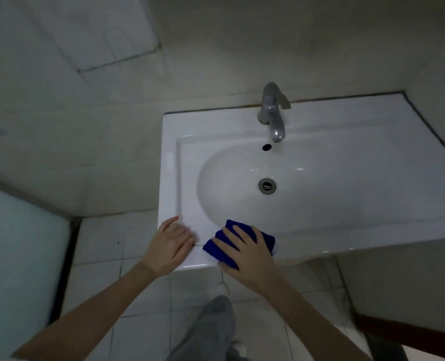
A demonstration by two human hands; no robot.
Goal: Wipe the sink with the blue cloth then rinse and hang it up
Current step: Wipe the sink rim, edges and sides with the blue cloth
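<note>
Fingers (233, 237) of right hand (247, 259): straight and spread, laid flat on top of the blue cloth (264, 242), pressing it down; thumb lies along the cloth's near-left edge. Nothing is pinched or wrapped.

Fingers of left hand (169, 246): loosely bent, resting on the sink's front-left corner and holding nothing; thumb points away from the person along the raised left rim. Fingertips are not clearly visible.

Blue cloth: folded into a thick pad, deep blue, ribbed on the left portion. It lies on the flat front rim of the sink (320, 121), at the near-left lip of the basin, just beside the left hand but apart from it. One corner points away from the person towards the bowl. The hand covers much of the pad; from the edges that show, its long axis runs roughly along the front rim, left to right, with the right end angled slightly towards the person.

Sink: white, rectangular, oval bowl, set into a corner, right side against a wall.

Tap (272, 113): metal, single lever, at mid-back of the sink, spout pointing towards the person over the bowl.

Overflow hole (267, 147): dark, just beneath the spout.

Drain (267, 185): round, metal-ringed, at the bowl's bottom, well apart from the cloth.

Floor (143, 290): pale square tiles.

Trouser leg (213, 327): grey, below the hands.
</note>
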